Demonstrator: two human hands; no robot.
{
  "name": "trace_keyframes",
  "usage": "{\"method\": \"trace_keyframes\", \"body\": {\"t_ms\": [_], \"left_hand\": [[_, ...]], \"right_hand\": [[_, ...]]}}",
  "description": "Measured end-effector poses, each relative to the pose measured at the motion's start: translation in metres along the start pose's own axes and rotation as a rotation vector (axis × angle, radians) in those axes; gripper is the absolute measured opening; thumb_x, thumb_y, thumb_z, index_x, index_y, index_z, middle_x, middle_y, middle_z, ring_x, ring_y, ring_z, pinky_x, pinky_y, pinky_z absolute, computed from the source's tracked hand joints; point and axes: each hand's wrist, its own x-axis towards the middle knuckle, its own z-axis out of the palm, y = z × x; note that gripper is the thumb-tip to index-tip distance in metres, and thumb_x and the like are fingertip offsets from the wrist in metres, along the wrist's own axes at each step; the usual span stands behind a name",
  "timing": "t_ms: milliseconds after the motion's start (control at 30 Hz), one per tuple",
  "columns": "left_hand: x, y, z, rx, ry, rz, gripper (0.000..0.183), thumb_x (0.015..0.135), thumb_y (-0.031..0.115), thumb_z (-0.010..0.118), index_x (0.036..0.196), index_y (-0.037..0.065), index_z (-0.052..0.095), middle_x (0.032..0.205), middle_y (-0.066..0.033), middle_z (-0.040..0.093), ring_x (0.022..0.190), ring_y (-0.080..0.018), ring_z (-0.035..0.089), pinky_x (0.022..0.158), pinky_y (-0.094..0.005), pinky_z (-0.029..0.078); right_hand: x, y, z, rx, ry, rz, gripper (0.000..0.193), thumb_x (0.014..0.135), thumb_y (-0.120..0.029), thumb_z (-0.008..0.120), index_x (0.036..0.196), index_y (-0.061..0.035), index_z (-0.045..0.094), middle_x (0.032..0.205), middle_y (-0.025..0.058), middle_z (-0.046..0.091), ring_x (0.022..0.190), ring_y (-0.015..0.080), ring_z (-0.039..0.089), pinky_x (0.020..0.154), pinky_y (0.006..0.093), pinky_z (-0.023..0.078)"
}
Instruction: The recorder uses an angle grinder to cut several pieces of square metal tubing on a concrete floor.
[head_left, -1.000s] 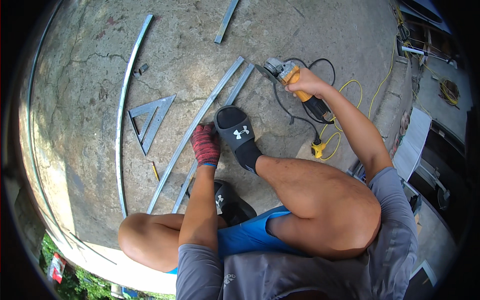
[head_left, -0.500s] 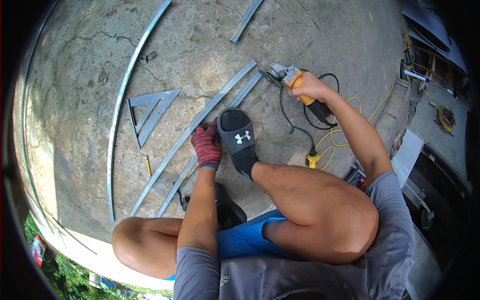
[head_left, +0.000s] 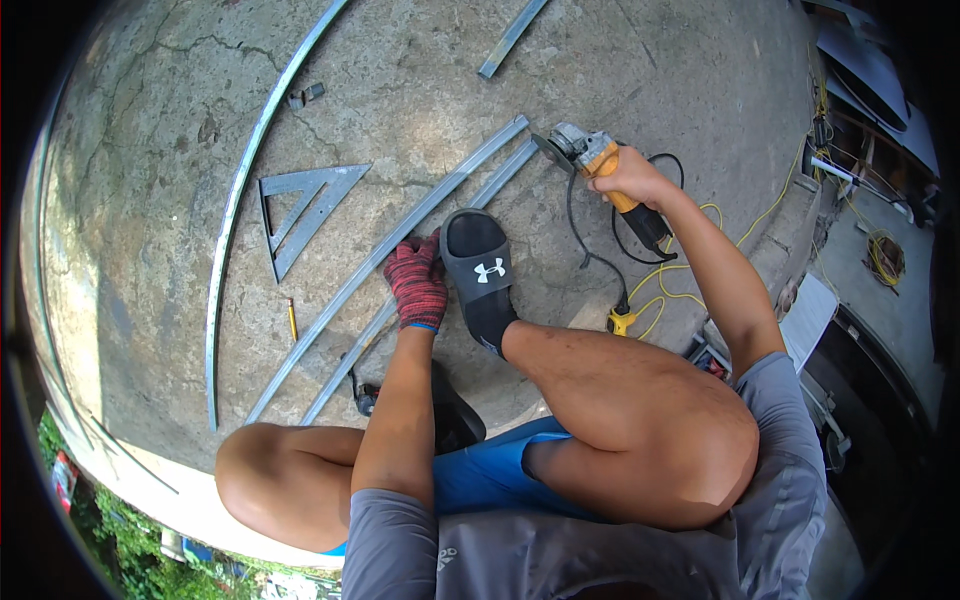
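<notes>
Your square (head_left: 330,195) lay at 10 o'clock from your gloved left hand (head_left: 416,284), fingers bunched by two rails (head_left: 455,183), couldn't tell if gripping. At 2 o'clock, your right hand (head_left: 640,185) was wrapped round the grinder (head_left: 598,158), disc (head_left: 551,153) just beside the rails' far ends.

Beneath you spreads a cracked grey concrete floor (head_left: 140,230); sunlight (head_left: 175,510) whitens its edge to your left, beside leafy green plants (head_left: 130,545). At your right, a low grey concrete ledge (head_left: 785,218) borders smoother grey paving (head_left: 905,325).
</notes>
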Motion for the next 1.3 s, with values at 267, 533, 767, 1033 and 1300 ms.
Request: {"method": "trace_keyframes", "body": {"t_ms": [267, 533, 767, 1033, 1300], "left_hand": [[0.000, 0.004, -0.004, -0.001, -0.005, -0.019, 0.060, 0.076, 0.005, 0.079, 0.131, 0.029, 0.072, 0.111, -0.0075, 0.066, 0.108, -0.0322, 0.061, 0.098, -0.0463, 0.048], [0.000, 0.006, -0.008, -0.017, -0.034, -0.028, 0.059, 0.077, 0.005, 0.079, 0.131, 0.029, 0.072, 0.113, -0.0076, 0.066, 0.111, -0.0319, 0.060, 0.100, -0.0466, 0.047], [0.001, 0.003, -0.004, -0.031, -0.070, -0.072, 0.058, 0.079, 0.006, 0.078, 0.131, 0.029, 0.071, 0.114, -0.0073, 0.066, 0.111, -0.0312, 0.060, 0.100, -0.0466, 0.046], [0.001, 0.006, -0.006, -0.015, -0.031, -0.045, 0.061, 0.074, 0.003, 0.082, 0.129, 0.027, 0.073, 0.113, -0.0093, 0.067, 0.108, -0.0337, 0.061, 0.097, -0.0452, 0.049], [0.000, 0.004, -0.005, -0.035, -0.020, -0.036, 0.061, 0.074, 0.004, 0.082, 0.130, 0.027, 0.073, 0.113, -0.0092, 0.066, 0.108, -0.0337, 0.060, 0.098, -0.0454, 0.048]], "right_hand": [[-0.003, -0.005, 0.004, -0.010, 0.014, 0.000, 0.030, 0.078, -0.010, 0.081, 0.103, 0.0014, 0.068, 0.085, 0.0047, 0.069, 0.069, 0.0136, 0.065, 0.064, 0.0309, 0.053], [0.003, 0.007, 0.001, 0.009, 0.004, 0.010, 0.031, 0.077, -0.010, 0.082, 0.102, 0.0013, 0.068, 0.085, 0.0049, 0.069, 0.069, 0.0138, 0.066, 0.063, 0.0308, 0.054], [0.003, 0.008, 0.003, 0.026, 0.001, -0.012, 0.031, 0.078, -0.010, 0.082, 0.103, 0.0010, 0.068, 0.088, 0.0053, 0.070, 0.069, 0.0147, 0.066, 0.063, 0.0311, 0.054], [0.005, 0.007, 0.000, 0.001, -0.002, 0.008, 0.029, 0.078, -0.010, 0.082, 0.101, 0.0007, 0.069, 0.087, 0.0048, 0.070, 0.068, 0.0145, 0.066, 0.062, 0.0313, 0.053], [0.002, 0.005, 0.001, 0.027, 0.000, 0.000, 0.028, 0.078, -0.009, 0.082, 0.101, 0.0003, 0.069, 0.086, 0.0044, 0.070, 0.066, 0.0140, 0.065, 0.062, 0.0307, 0.053]]}}
